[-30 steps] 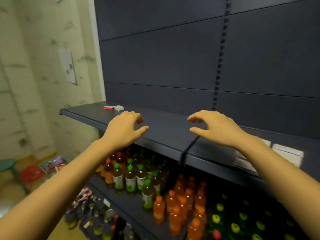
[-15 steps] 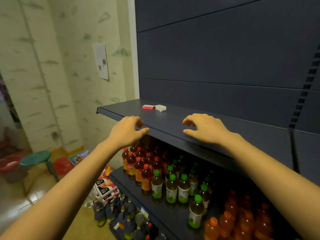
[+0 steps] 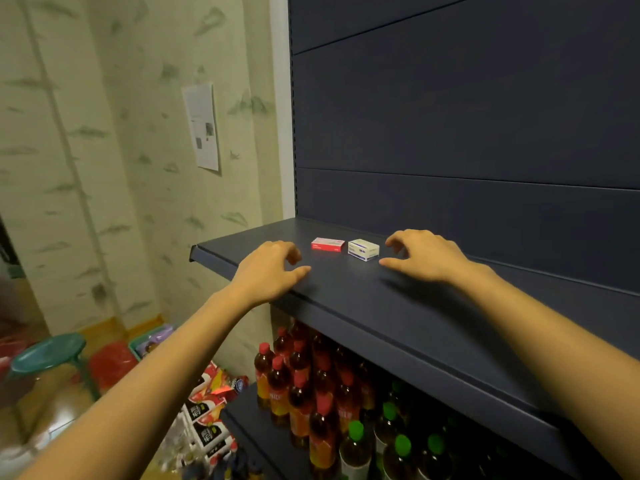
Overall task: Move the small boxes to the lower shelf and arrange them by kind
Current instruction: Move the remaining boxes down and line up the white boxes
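Observation:
Two small boxes lie side by side near the left end of a dark shelf (image 3: pixel 398 306): a flat red and white box (image 3: pixel 327 244) and a thicker white box with blue print (image 3: pixel 363 249). My left hand (image 3: pixel 268 271) hovers just left of the red box, fingers loosely curled, holding nothing. My right hand (image 3: pixel 420 255) hovers just right of the white box, thumb stretched toward it, fingers bent and empty. Neither hand touches a box.
Below this shelf, a lower shelf (image 3: pixel 249 420) carries rows of bottles with red caps (image 3: pixel 298 382) and green caps (image 3: pixel 391 441). A green stool (image 3: pixel 48 353) and snack packs (image 3: pixel 211 410) sit on the floor at the left. The dark back panel (image 3: pixel 467 116) rises behind.
The view swung left and both hands travelled along the shelf toward its left end. They now flank the two boxes, which were farther away before.

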The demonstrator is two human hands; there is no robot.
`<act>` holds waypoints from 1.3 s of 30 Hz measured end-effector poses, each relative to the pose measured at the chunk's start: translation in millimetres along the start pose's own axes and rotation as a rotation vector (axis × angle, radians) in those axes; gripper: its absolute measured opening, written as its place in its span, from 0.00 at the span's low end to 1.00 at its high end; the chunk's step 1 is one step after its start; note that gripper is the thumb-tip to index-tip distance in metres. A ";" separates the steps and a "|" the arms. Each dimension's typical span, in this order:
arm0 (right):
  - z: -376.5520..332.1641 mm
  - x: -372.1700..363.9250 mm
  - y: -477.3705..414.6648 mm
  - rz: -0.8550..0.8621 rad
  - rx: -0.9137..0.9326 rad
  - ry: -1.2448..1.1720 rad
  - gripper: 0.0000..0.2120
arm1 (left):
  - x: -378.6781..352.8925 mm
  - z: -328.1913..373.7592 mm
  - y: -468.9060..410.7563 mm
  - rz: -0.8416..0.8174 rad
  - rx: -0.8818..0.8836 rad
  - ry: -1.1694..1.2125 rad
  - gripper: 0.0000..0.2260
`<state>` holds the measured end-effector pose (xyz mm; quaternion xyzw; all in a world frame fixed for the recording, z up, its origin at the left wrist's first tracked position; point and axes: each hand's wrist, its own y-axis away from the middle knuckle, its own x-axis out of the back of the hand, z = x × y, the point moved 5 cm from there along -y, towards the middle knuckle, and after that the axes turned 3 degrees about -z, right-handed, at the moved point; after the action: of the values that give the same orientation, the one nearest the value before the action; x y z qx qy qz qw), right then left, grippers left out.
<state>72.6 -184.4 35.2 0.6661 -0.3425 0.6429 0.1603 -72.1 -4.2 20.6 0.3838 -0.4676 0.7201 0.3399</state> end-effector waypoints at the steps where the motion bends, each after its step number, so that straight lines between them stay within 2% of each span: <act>1: -1.2 -5.2 -11.3 -0.007 -0.017 0.006 0.24 | -2.8 -7.6 -8.9 -0.001 -0.006 0.005 0.15; 7: -0.9 -33.3 -65.9 -0.070 -0.163 0.030 0.32 | -18.0 -44.4 -59.9 -0.047 -0.051 0.030 0.15; 10: 1.2 -45.7 -83.8 -0.104 -0.242 -0.006 0.33 | -25.0 -58.2 -84.9 -0.055 -0.108 0.037 0.15; 19: 0.6 -57.0 -96.3 -0.083 -0.429 -0.056 0.22 | -48.3 -77.8 -153.0 -0.177 -0.303 0.110 0.16; 22: 1.0 -48.7 -86.4 -0.020 -0.472 -0.111 0.21 | -61.0 -78.5 -167.2 -0.279 -0.352 0.258 0.17; 24: 0.5 -43.4 -76.3 0.014 -0.486 -0.144 0.20 | -68.5 -78.7 -175.0 -0.361 -0.359 0.359 0.20; 29: -4.2 -33.2 -45.2 0.113 -0.537 -0.260 0.19 | -89.8 -79.7 -193.8 -0.512 -0.335 0.367 0.33; 31: -5.9 -31.3 -31.8 0.132 -0.554 -0.273 0.18 | -98.4 -79.6 -199.4 -0.583 -0.334 0.351 0.31; 32: -6.8 -30.6 -25.0 0.134 -0.561 -0.274 0.18 | -101.4 -79.0 -201.1 -0.606 -0.350 0.335 0.27; 35: -6.3 -27.3 -4.2 0.146 -0.591 -0.271 0.18 | -101.5 -71.9 -202.3 -0.576 -0.419 0.310 0.16; 39: -1.3 -15.7 25.4 0.192 -0.623 -0.261 0.18 | -84.0 -43.9 -195.8 -0.371 -0.494 0.320 0.15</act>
<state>55.7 -197.7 14.4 0.6267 -0.6008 0.4291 0.2493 123.6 90.8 16.5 0.2505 -0.4908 0.5620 0.6170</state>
